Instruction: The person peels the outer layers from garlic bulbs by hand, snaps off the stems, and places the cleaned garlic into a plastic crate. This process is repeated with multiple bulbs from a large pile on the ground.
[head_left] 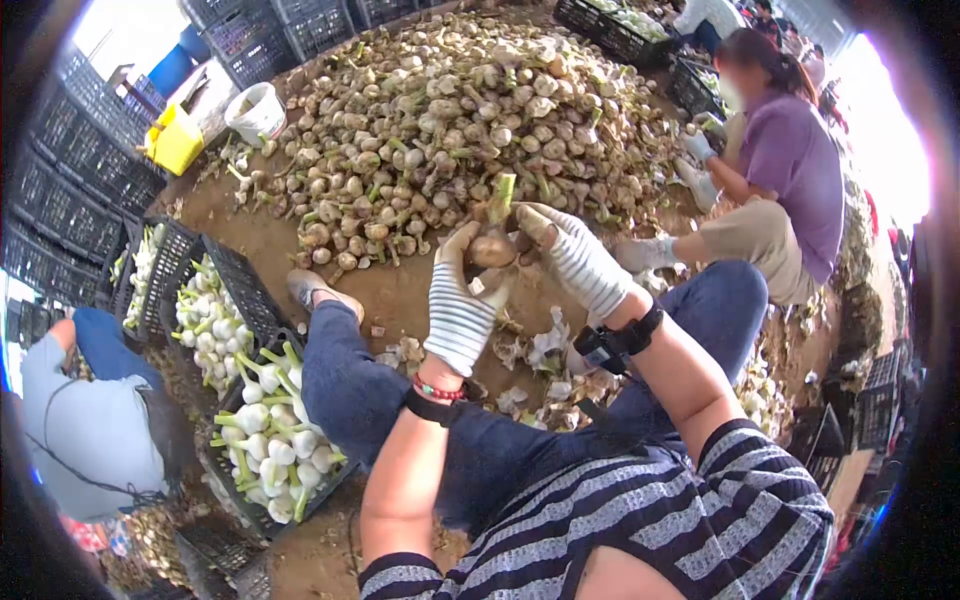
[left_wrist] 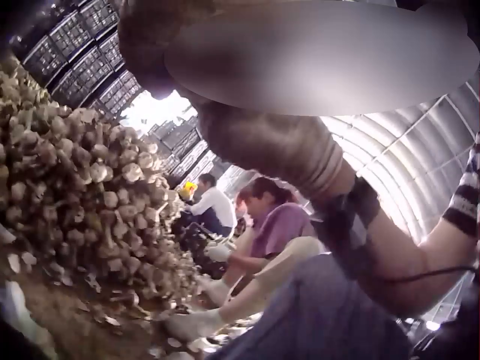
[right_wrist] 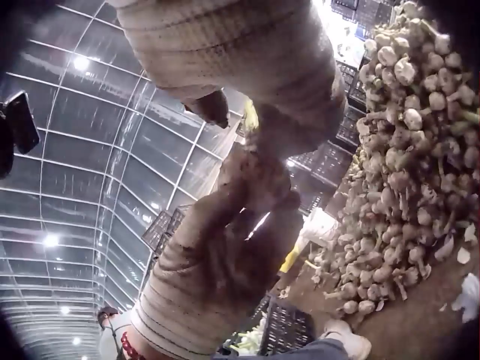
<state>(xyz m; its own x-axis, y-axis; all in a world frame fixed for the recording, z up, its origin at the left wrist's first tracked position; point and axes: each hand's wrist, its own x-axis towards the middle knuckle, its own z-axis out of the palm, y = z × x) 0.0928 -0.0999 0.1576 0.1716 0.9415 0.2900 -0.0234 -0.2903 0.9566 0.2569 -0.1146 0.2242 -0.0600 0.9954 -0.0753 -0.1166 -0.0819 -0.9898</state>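
A brownish garlic bulb (head_left: 490,250) with a cut green stem (head_left: 503,192) pointing up is between my two gloved hands. My left hand (head_left: 462,305), in a striped white glove with soiled fingers, grips the bulb from below and the left. My right hand (head_left: 585,265), in a matching glove, has its curled fingertips at the bulb's upper right side, by the stem base. In the right wrist view the bulb (right_wrist: 261,180) shows between both hands, its underside hidden by the left fingers. The left wrist view shows the right hand (left_wrist: 262,142) dark and blurred.
A large heap of unpeeled garlic (head_left: 450,120) lies ahead. Crates of white garlic (head_left: 275,440) stand at my left. Loose skins (head_left: 548,345) litter the ground between my legs. A person in purple (head_left: 795,180) sits at the right; another person (head_left: 95,430) is at the left. A white bucket (head_left: 256,112) stands behind.
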